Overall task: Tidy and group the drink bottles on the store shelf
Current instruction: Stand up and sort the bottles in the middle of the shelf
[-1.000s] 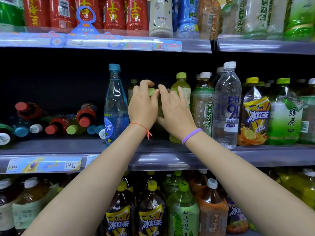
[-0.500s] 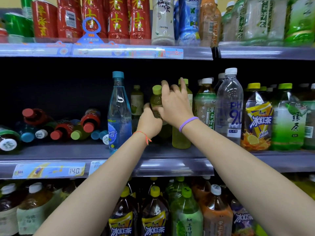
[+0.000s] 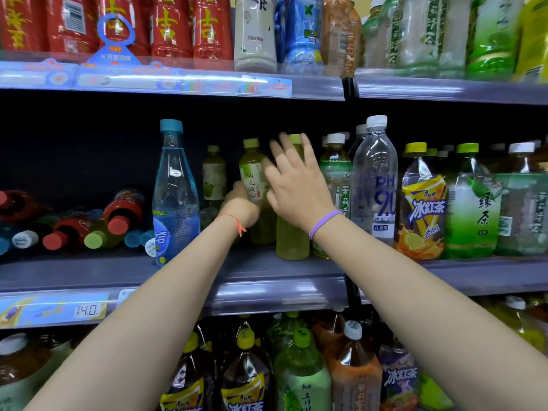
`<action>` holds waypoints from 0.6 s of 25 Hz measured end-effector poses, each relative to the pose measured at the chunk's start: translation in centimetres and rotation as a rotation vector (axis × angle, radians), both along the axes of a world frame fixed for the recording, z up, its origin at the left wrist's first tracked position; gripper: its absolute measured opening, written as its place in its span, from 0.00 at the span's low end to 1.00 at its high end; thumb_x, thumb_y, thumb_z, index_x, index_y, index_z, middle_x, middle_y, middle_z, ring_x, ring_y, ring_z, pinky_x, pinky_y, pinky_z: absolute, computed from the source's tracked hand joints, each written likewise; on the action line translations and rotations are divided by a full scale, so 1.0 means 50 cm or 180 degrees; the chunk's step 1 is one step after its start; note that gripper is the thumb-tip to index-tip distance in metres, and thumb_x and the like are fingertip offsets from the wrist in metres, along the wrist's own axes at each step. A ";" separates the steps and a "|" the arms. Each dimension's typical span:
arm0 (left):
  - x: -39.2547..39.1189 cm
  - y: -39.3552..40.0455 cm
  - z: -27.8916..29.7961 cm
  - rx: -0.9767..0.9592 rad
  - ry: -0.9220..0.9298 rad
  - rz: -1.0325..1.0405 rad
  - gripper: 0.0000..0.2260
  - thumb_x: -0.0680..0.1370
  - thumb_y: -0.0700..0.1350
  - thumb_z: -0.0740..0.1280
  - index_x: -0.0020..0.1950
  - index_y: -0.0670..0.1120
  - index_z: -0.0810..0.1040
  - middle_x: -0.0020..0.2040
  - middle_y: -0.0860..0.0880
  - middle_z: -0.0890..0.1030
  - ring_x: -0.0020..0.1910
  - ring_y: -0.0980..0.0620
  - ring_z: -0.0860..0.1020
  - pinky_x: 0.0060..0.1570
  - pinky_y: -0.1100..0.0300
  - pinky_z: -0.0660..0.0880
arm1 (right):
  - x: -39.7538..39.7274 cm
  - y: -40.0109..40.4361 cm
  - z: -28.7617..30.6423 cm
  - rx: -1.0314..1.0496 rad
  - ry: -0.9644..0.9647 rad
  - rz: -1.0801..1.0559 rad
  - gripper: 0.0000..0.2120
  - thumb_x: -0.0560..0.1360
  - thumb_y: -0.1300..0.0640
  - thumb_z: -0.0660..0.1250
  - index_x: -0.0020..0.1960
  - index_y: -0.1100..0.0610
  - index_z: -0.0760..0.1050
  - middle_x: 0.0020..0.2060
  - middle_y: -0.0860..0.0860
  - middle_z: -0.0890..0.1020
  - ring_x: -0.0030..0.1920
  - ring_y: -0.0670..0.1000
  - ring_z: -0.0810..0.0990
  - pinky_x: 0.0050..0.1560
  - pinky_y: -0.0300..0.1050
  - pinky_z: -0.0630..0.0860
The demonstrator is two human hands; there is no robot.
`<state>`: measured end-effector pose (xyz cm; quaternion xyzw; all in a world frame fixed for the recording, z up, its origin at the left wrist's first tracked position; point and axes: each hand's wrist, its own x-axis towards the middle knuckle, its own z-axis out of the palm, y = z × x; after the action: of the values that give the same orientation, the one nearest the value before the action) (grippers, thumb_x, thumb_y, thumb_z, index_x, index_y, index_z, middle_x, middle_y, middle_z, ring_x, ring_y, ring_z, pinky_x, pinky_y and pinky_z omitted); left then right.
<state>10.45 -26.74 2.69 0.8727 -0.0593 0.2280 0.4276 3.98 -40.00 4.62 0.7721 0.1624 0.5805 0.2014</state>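
the left hand (image 3: pixel 241 207) is reaching deep into the middle shelf (image 3: pixel 89 271), and its grip is wrapping the lower body of a pale green tea bottle (image 3: pixel 252 179); the fingers are hidden behind the bottle, so how firmly it is holding is hard to tell. the bottle is standing upright, its long axis vertical, cap above the hand and base below it, resting on or just over the shelf. the right hand (image 3: pixel 296 188) is hovering just to the right of that bottle, fingers straight and spread, holding nothing; whether its thumb side is touching the bottle is unclear. directly behind and below the right palm a yellow bottle (image 3: pixel 292 241) is standing at the shelf front, and further right a jasmine tea bottle (image 3: pixel 336 176) is standing close by.

the coming move is probably turning on this: the held bottle is lying just left of and behind the yellow one, so the left hand, being nearer, is the one placed to slide it forward or sideways into line, while the free right hand is placed to steady the neighbours. to the left of the left hand a tall blue bottle (image 3: pixel 175 200) is standing.
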 end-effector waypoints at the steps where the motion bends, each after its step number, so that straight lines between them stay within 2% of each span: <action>1: 0.013 -0.003 0.001 0.0108 -0.0002 -0.0026 0.23 0.73 0.53 0.69 0.64 0.45 0.72 0.56 0.44 0.81 0.54 0.41 0.80 0.55 0.49 0.78 | 0.001 -0.006 -0.012 -0.0042 -0.0001 0.0083 0.21 0.73 0.51 0.62 0.61 0.60 0.78 0.69 0.63 0.73 0.74 0.64 0.64 0.74 0.66 0.50; 3: 0.011 -0.013 0.006 0.0416 -0.0014 -0.0116 0.25 0.72 0.56 0.67 0.64 0.44 0.71 0.54 0.48 0.79 0.51 0.44 0.79 0.50 0.52 0.77 | 0.005 -0.009 -0.033 -0.0060 0.0009 0.0227 0.19 0.72 0.53 0.62 0.56 0.61 0.79 0.69 0.64 0.73 0.74 0.64 0.64 0.74 0.67 0.52; 6: 0.001 -0.026 0.009 0.0758 0.0136 -0.0128 0.22 0.79 0.47 0.65 0.70 0.40 0.65 0.57 0.45 0.74 0.51 0.46 0.74 0.48 0.57 0.68 | 0.005 -0.005 -0.042 -0.0066 0.0012 0.0317 0.17 0.71 0.55 0.61 0.55 0.62 0.79 0.68 0.64 0.73 0.74 0.65 0.64 0.74 0.67 0.52; 9: -0.031 -0.014 0.004 0.0874 0.0134 -0.0267 0.22 0.80 0.41 0.63 0.73 0.40 0.64 0.66 0.41 0.74 0.61 0.42 0.75 0.51 0.59 0.68 | 0.005 -0.002 -0.042 -0.0012 -0.0073 0.0362 0.15 0.70 0.56 0.63 0.52 0.61 0.78 0.67 0.65 0.74 0.73 0.65 0.66 0.75 0.65 0.50; 12: -0.092 0.013 -0.021 0.1176 -0.0606 -0.0264 0.20 0.75 0.33 0.61 0.67 0.37 0.69 0.61 0.36 0.75 0.60 0.38 0.75 0.54 0.58 0.68 | 0.016 0.022 -0.056 -0.0063 -0.0255 0.0413 0.11 0.73 0.60 0.61 0.51 0.62 0.78 0.61 0.64 0.78 0.70 0.65 0.70 0.75 0.63 0.53; 15: -0.157 0.055 -0.032 0.1474 -0.1872 -0.0061 0.11 0.71 0.32 0.56 0.49 0.34 0.76 0.51 0.34 0.77 0.51 0.35 0.75 0.53 0.49 0.71 | 0.025 0.068 -0.056 -0.0198 -0.0402 0.0373 0.11 0.75 0.65 0.57 0.46 0.62 0.79 0.46 0.61 0.82 0.61 0.63 0.78 0.73 0.61 0.62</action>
<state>2.62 -23.97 1.11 0.8430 -0.2377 0.4455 0.1856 5.24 -36.60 1.82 0.7165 0.2123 0.6334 0.2009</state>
